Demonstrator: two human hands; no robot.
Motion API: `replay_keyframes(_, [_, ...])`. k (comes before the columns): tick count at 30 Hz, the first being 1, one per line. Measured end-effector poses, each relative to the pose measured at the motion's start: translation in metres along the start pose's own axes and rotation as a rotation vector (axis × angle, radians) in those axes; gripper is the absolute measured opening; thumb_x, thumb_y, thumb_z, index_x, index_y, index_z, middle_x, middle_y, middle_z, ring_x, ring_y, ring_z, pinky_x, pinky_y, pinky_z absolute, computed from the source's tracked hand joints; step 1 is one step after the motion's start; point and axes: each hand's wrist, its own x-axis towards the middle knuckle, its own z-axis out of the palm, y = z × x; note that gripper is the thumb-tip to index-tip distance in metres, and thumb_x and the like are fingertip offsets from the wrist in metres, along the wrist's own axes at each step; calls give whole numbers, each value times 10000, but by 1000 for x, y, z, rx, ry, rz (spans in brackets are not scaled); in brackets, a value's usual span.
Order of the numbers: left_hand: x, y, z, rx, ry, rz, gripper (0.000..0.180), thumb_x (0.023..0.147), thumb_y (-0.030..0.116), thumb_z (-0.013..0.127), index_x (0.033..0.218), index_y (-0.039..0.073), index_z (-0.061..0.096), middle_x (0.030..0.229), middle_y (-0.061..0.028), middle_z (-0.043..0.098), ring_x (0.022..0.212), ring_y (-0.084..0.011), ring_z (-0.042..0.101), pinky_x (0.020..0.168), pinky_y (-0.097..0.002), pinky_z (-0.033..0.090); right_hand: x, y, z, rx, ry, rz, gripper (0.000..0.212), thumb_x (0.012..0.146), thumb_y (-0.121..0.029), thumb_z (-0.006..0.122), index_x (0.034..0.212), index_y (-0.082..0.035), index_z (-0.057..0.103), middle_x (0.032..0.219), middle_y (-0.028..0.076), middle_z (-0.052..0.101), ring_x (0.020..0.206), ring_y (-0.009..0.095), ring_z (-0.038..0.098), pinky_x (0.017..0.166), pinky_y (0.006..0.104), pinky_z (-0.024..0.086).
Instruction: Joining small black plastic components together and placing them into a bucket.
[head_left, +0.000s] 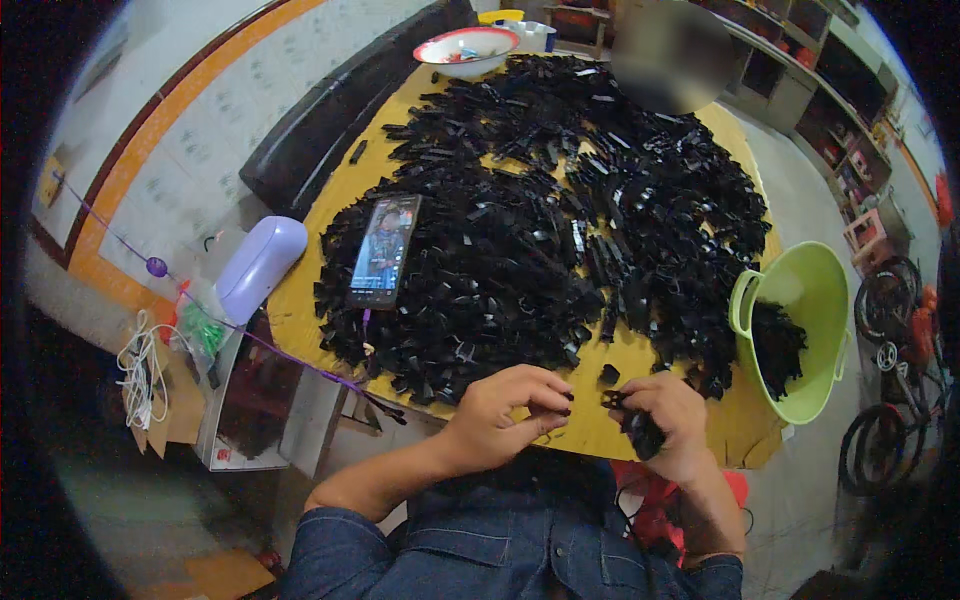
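A large heap of small black plastic pieces (480,270) covers most of the yellow tabletop (590,440). My left hand (505,415) is just over the near table edge, thumb and fingertips drawn together in a pinch. A tiny dark bit shows at its fingertips, too small to name. Opposite it, my right hand (668,420) is closed round several black plastic pieces (642,432), with one end poking out toward the left hand. A gap separates the two hands. One loose black piece (609,374) lies on the yellow surface just beyond them.
A lit phone (386,250) rests on the heap at left, its purple cable (330,378) crossing the table's edge. The lilac case (262,268) is left of the table. At right, a green basket (820,340) holds black pieces. Far back sits a red-rimmed bowl (466,50).
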Motion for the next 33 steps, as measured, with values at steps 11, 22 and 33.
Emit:
replay_keyframes(11, [0, -1, 3, -282, 130, -30, 409, 714, 11, 727, 1071, 27, 528, 1009, -70, 603, 738, -110, 605, 643, -236, 512, -3, -19, 3, -224, 55, -205, 282, 608, -81, 628, 883, -26, 599, 910, 109, 601, 710, 241, 590, 574, 308, 498])
replay_keyframes(22, [12, 15, -9, 148, 3, 172, 394, 721, 52, 709, 1080, 32, 548, 916, -89, 631, 720, -203, 616, 636, -285, 503, -4, -25, 1, -214, 12, -228, 260, 589, -74, 634, 844, -31, 603, 864, 89, 592, 656, 203, 570, 527, 282, 477])
replay_keyframes(33, [15, 1, 1, -117, -101, 144, 442, 717, 59, 720, 1124, 29, 550, 954, -83, 646, 840, -203, 639, 689, -296, 518, -20, -22, -4, -110, -92, -121, 328, 582, -94, 619, 901, -32, 573, 907, 102, 596, 676, 254, 575, 559, 335, 489])
